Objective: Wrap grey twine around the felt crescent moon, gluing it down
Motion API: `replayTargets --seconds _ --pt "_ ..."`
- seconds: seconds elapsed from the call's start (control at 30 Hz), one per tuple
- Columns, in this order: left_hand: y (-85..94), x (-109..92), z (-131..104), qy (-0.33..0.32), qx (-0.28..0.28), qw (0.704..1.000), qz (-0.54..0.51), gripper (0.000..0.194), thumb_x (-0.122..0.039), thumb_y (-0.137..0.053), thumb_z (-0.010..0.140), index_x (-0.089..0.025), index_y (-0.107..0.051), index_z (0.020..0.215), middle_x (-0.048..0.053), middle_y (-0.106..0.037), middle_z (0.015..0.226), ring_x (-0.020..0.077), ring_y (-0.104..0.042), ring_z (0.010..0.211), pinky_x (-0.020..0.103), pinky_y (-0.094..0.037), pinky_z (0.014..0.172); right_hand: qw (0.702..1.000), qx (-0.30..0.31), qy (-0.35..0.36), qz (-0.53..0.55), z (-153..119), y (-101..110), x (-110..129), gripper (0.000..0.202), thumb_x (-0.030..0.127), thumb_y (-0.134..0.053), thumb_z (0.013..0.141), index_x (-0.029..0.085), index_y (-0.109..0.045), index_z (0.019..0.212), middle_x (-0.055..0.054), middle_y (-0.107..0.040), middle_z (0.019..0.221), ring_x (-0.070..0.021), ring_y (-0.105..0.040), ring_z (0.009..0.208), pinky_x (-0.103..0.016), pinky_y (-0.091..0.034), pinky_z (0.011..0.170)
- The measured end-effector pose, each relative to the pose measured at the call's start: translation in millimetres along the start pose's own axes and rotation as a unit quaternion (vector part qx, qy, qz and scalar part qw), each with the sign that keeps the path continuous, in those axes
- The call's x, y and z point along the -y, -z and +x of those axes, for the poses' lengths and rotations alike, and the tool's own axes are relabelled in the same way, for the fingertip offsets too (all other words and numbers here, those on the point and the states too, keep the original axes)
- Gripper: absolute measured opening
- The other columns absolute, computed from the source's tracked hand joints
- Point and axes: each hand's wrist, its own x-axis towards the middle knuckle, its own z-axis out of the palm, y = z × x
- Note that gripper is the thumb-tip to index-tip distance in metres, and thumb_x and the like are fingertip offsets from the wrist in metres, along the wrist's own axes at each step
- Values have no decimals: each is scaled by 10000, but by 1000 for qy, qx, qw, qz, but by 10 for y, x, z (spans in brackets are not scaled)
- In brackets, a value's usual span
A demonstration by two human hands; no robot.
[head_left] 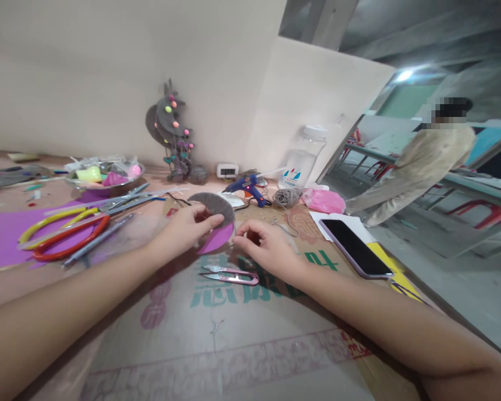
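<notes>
My left hand (195, 225) is closed on a curved felt piece, its grey part (223, 204) on top and a purple part (219, 239) showing below. The thumb lies over the grey felt. At the piece's right edge my right hand (267, 245) is closed in a pinch. Whatever its fingertips hold is too small to make out. Just below both hands, thread snips (231, 275) with a pinkish handle lie on the printed cardboard (171, 345), blades to the left.
Scissors with red and yellow handles (73, 238) lie left on purple sheets. Behind stand a bowl of scraps (104, 186), a grey moon ornament (173, 133), a glue gun (250, 188), yarn (287, 196) and a bottle (304, 159). A phone (356, 249) lies right. Another person (438, 150) is beyond.
</notes>
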Motion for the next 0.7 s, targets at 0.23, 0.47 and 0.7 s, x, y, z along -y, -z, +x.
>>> replayTargets --seconds 0.23,0.47,0.7 --pt "-77 8 -54 16 -25 997 -70 289 -419 -573 775 -170 -511 643 -33 -540 481 106 -496 456 215 -348 463 996 -10 51 -73 112 152 -60 211 353 -491 882 172 -561 799 14 -534 719 -98 -451 622 -224 -351 584" --pt "-97 48 -23 42 -46 989 -132 259 -385 -617 746 -169 -495 674 -27 -557 507 108 -514 460 216 -370 463 989 -115 -14 -88 388 476 -408 212 371 -503 858 169 -561 825 -10 -585 754 -133 -529 683 -255 -420 646" --pt "-119 183 38 4 -51 990 -128 251 -389 -631 736 -151 -558 767 -12 -590 599 124 -521 515 245 -375 513 981 -67 -85 -160 830 556 -855 508 271 -626 757 127 -525 1234 -145 -557 1269 -234 -550 1114 -349 -422 945"
